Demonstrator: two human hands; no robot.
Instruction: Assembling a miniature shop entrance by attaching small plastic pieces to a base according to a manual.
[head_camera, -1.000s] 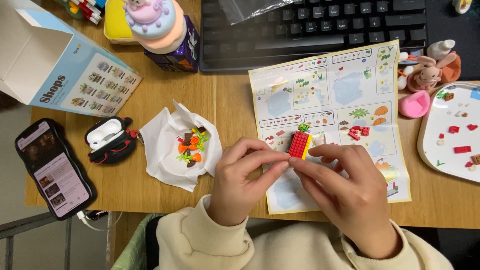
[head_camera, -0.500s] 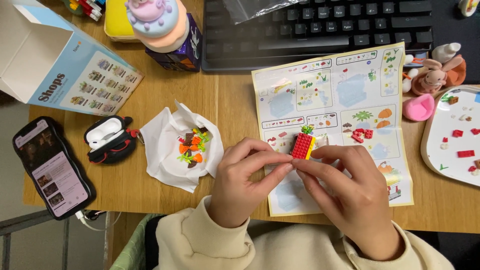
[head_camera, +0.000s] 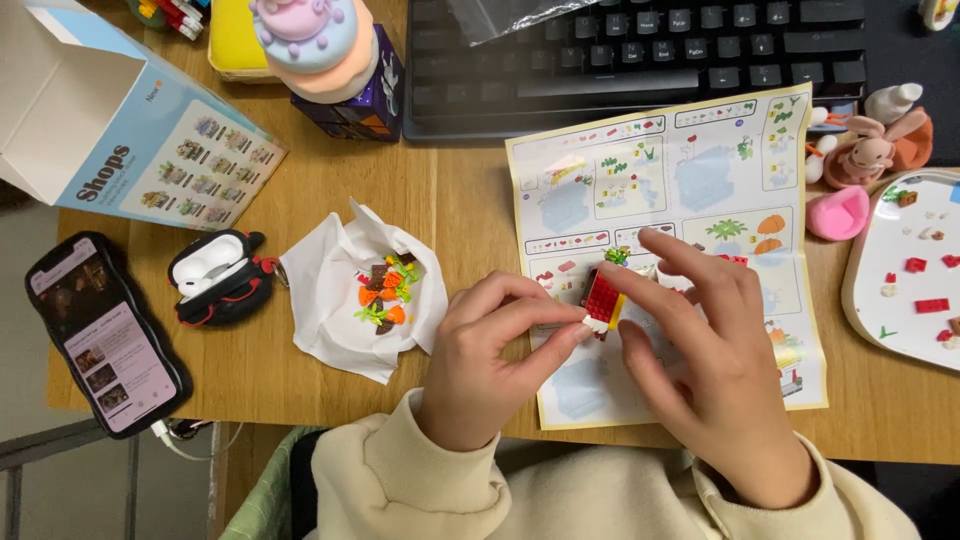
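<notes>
Since 0.5 s ago, the right hand (head_camera: 725, 375) has spread its fingers (head_camera: 675, 245) over the small red brick model (head_camera: 603, 298), which the left hand (head_camera: 490, 355) pinches above the instruction sheet (head_camera: 690, 170) on the counter (head_camera: 460, 200).

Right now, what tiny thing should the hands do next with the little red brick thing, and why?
Probably press the little red brick build together gently. The left hand pinches its lower corner, the right hand has fingers spread over its top, and it sits above the instruction sheet, so pieces may be loose.
</notes>
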